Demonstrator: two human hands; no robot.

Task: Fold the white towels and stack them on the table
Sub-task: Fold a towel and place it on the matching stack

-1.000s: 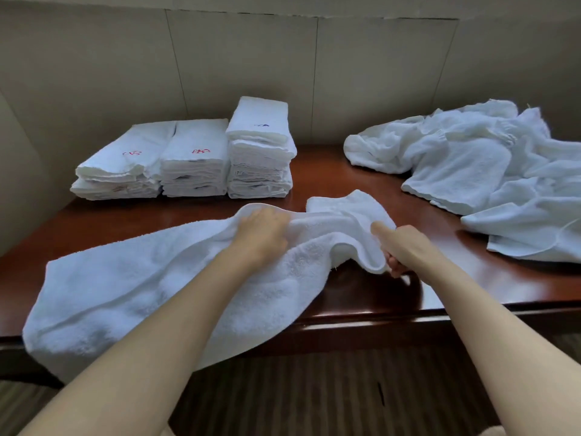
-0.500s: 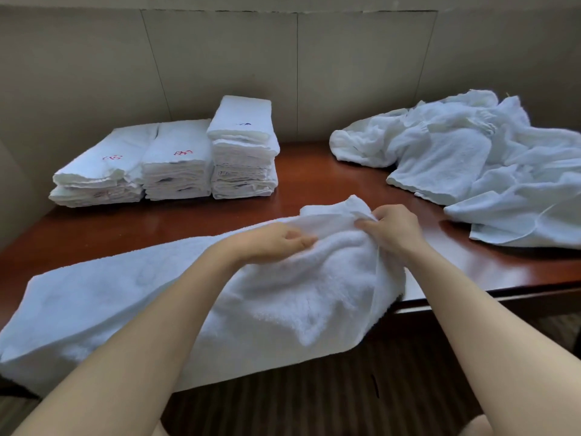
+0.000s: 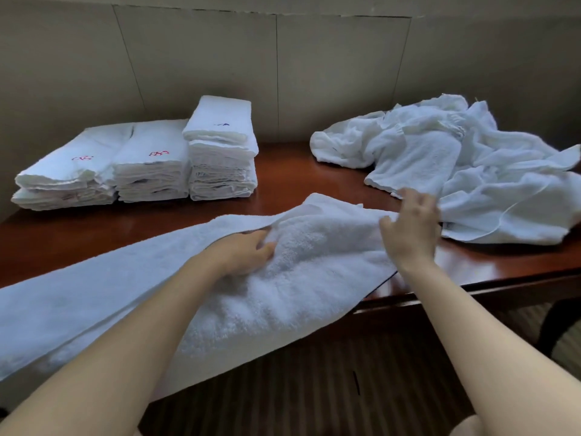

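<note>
Head view: folded stacks (image 3: 151,162) far left (three), loose pile (image 3: 471,165) right.

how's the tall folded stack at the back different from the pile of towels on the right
The tall stack of folded white towels is neat, squared and layered upright; the loose heap of white towels is crumpled and spread wide. The stack's top towel bears a small blue mark; none is plain on the heap. Both are white terry on the brown wooden table.

Long white towel (image 3: 125,287): left end cut off by frame edge. Unfolded towel pile (image 3: 471,171): right side cut off. Left hand (image 3: 245,253): fingertips buried in towel fold.
</note>
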